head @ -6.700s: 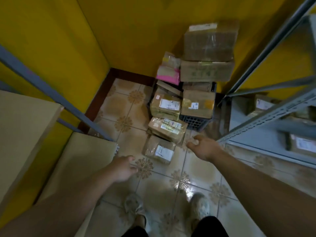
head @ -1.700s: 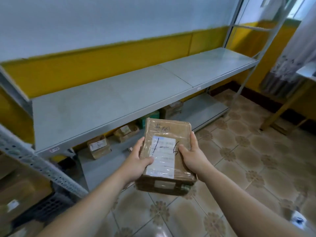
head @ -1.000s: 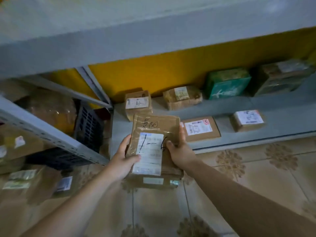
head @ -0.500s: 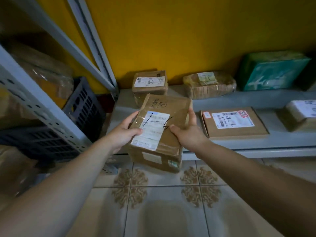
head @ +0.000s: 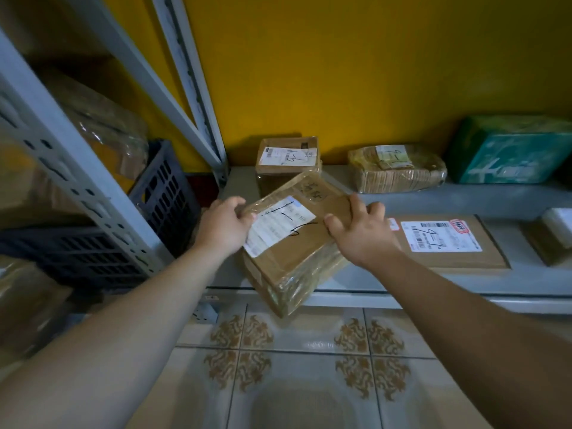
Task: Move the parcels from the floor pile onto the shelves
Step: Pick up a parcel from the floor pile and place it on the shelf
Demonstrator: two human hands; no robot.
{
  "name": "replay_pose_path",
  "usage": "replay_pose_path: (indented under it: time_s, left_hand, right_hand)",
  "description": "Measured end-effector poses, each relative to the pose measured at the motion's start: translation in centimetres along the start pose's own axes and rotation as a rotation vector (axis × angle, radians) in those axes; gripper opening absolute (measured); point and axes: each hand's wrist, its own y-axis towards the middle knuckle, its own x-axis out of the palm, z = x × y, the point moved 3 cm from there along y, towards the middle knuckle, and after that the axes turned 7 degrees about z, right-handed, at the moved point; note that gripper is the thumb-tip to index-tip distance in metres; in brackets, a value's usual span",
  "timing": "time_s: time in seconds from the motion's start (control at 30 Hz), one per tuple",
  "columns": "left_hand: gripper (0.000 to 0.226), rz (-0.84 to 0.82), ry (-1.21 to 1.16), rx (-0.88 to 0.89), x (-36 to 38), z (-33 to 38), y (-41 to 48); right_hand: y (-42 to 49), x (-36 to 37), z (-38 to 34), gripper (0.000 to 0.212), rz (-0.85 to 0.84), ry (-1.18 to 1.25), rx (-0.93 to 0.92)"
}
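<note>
At the front edge of the bottom shelf, a brown parcel wrapped in clear tape is gripped between both hands, turned at an angle to the shelf and tilted, with its near corner hanging out past the shelf's lip above the tiled floor; whether its underside touches the shelf cannot be told. The left hand grips the parcel's left corner, its fingers curled over the edge just beside the white label, which bears black marker strokes. The right hand grips the opposite side: its thumb lies on the top face near the label's end, while its other fingers bend over the far right edge. Just behind the parcel a small labelled box stands against the yellow wall. To the right of the right hand a flat labelled box lies on the shelf, with a plastic-wrapped bundle and a green parcel farther back. Left of the shelf stands a black crate, behind a grey perforated post.
</note>
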Motion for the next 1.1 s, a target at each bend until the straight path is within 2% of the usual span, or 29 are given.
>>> replay_pose_path:
  time_s: [0.07, 0.17, 0.27, 0.4, 0.53, 0.8, 0.97, 1.03, 1.1]
  left_hand:
    - [0.054, 0.005, -0.071, -0.055, 0.1, 0.5, -0.8]
    - [0.080, -0.105, -0.179, -0.044, 1.2, 1.1, -3.2]
    - [0.088, -0.221, -0.160, 0.011, 1.9, 1.2, -4.0]
    - [0.073, -0.345, -0.075, 0.072, 0.6, 0.9, -1.0]
    - [0.055, -0.276, 0.108, 0.165, 1.1, 2.0, -0.9]
    - [0.063, -0.260, 0.319, 0.201, 1.5, 2.2, -0.1]
    - [0.073, -0.320, 0.370, 0.238, 2.3, 2.4, -0.8]
    - [0.073, -0.341, 0.374, 0.224, 2.1, 2.2, -0.6]
    - [0.072, -0.357, 0.411, 0.210, 2.0, 2.7, -0.6]
  right_hand:
    - [-0.3, -0.2, -0.1, 0.071, -0.001, -0.051, 0.008]
    - [-0.6, -0.4, 0.0, 0.066, 0.009, -0.110, -0.022]
    - [-1.0, -0.3, 0.4, 0.054, 0.061, -0.036, -0.035]
    - [-2.2, -0.8, 1.2, 0.042, 0.072, 0.146, 0.001]
    - [-2.8, 0.8, 0.7, 0.059, -0.018, 0.250, 0.002]
    - [-2.8, 1.6, 0.2, 0.064, -0.065, 0.253, -0.075]
    - [-2.7, 0.8, 1.3, 0.056, -0.078, 0.319, -0.106]
    - [-2.1, 0.1, 2.6, 0.053, -0.026, 0.337, -0.095]
    - [-0.5, -0.7, 4.8, 0.058, 0.058, 0.175, -0.057]
